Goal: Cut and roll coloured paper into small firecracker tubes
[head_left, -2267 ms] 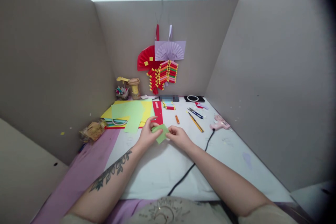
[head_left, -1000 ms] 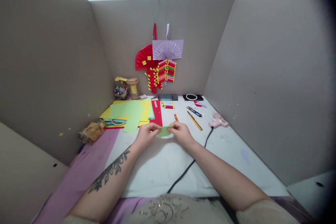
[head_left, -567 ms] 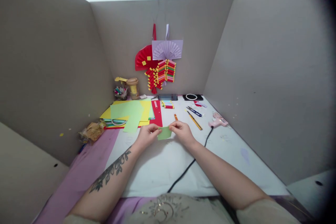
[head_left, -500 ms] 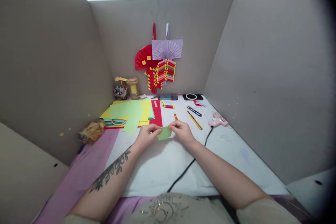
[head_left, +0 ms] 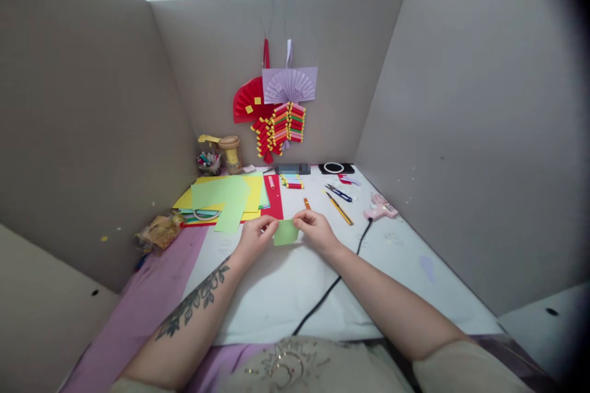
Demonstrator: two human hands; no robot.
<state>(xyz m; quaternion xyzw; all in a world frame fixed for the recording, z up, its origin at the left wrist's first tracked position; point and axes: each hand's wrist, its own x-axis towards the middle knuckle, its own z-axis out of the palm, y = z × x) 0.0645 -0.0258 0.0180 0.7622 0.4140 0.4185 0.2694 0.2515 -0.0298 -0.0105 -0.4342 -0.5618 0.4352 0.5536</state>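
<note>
A small light-green piece of paper (head_left: pixel 286 233) is stretched between my two hands above the white table cover. My left hand (head_left: pixel 259 234) pinches its upper left corner between thumb and fingers. At its upper right corner, my right hand (head_left: pixel 318 230) has the same kind of pinch. Just beyond my right fingertips lies a short orange strip (head_left: pixel 306 203). Left of my hands is a stack of coloured paper, with a cut green sheet (head_left: pixel 229 215) on top of a yellow sheet (head_left: pixel 252 201) and a red sheet (head_left: pixel 275 202).
To the right lie a yellow cutter knife (head_left: pixel 340 209), blue thread snips (head_left: pixel 338 192) and a pink glue gun (head_left: pixel 380 207), its black cable (head_left: pixel 318 305) crossing the table. Small paper rolls (head_left: pixel 293 182) sit at the back. Paper fan decorations (head_left: pixel 290 85) hang on the grey partition (head_left: pixel 207 43).
The green paper has tilted up, so more of its face shows. Both hands keep their pinch on it. The whole view has shifted slightly.
</note>
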